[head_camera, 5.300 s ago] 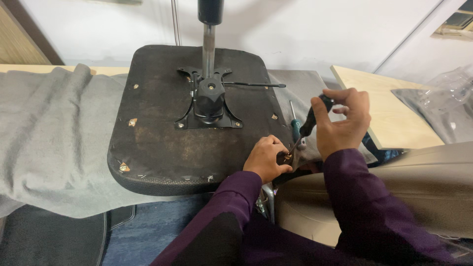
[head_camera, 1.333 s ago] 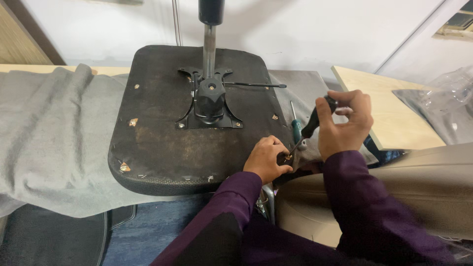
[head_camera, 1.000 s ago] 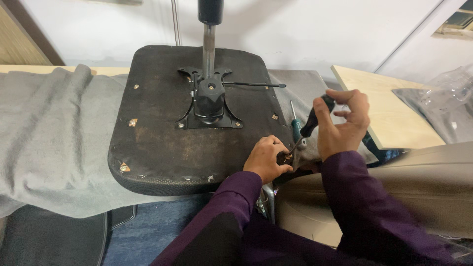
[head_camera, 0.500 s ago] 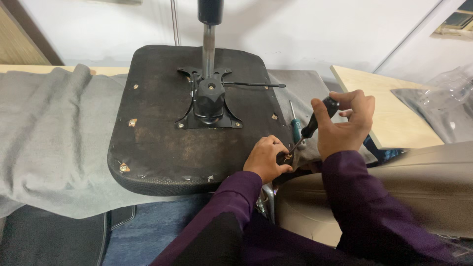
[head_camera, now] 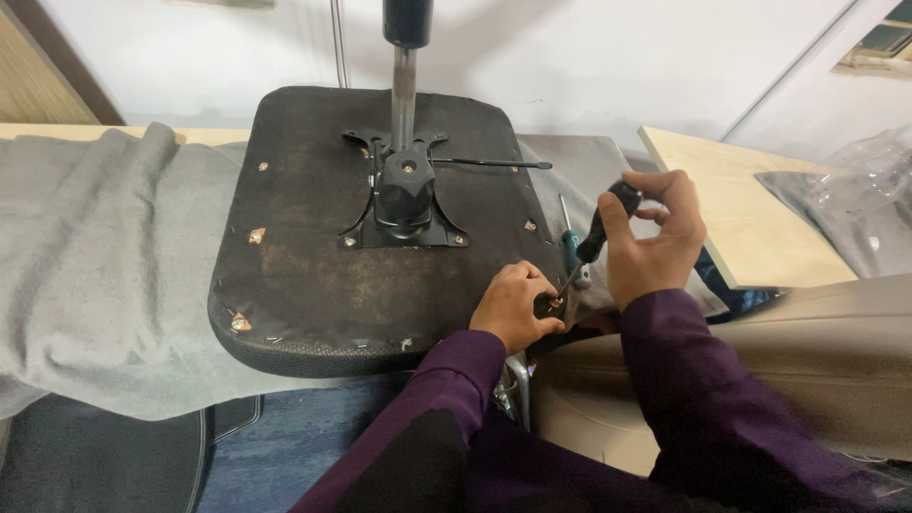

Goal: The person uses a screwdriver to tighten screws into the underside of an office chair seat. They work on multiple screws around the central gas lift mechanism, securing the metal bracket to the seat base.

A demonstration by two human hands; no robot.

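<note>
My right hand [head_camera: 655, 249] grips a black-handled screwdriver [head_camera: 597, 236] tilted into the upturned seat base [head_camera: 313, 285]'s right edge, left hand [head_camera: 513, 306] pinching the screw [head_camera: 556, 303]; clear plastic bag [head_camera: 855, 199] far right, grey cloth [head_camera: 95, 266] left.

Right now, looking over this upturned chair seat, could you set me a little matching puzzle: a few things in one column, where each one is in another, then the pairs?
Things:
1. screwdriver
2. left hand
3. grey cloth
4. metal mounting plate

Places:
A. spread under the chair seat
B. fixed at the seat's middle
C. gripped in the right hand
D. pinching at the screwdriver's tip, by the seat's right edge

Pairs: 1-C, 2-D, 3-A, 4-B
</note>
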